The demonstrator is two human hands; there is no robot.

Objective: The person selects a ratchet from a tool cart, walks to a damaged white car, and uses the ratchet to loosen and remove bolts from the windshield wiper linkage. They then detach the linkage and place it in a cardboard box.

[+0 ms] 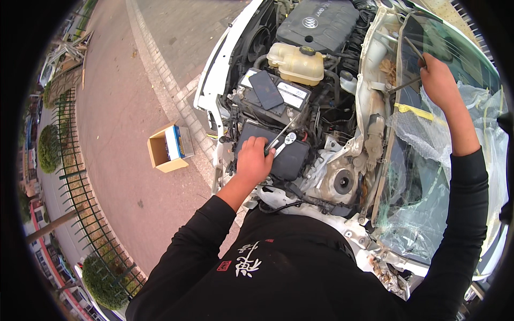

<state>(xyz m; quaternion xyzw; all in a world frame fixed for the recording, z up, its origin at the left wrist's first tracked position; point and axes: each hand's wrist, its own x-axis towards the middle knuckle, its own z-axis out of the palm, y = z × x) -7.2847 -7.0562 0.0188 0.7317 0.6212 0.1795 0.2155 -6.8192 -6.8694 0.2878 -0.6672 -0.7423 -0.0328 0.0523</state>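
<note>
My left hand (254, 160) is closed over the black box lid (294, 160) in the engine bay, its fingers around the dark green handle of a screwdriver (282, 131). Right beside those fingers is a chrome ratchet wrench (289, 139); its handle end is partly hidden by the hand. Over the base of the windshield, my right hand (440, 81) grips a dark metal bar (414, 49). A second thin length (404, 85) runs from below that hand toward the cowl; whether the two are one piece I cannot tell. A dark phone (266, 90) lies on the car battery (251, 104).
A yellowed coolant tank (297, 63) and a grey engine cover (318, 24) lie beyond the battery. The windshield (412, 214) is cracked, with plastic sheeting (428, 128) and yellow tape across it. An open cardboard box (158, 152) stands on the pavement, left of the white car.
</note>
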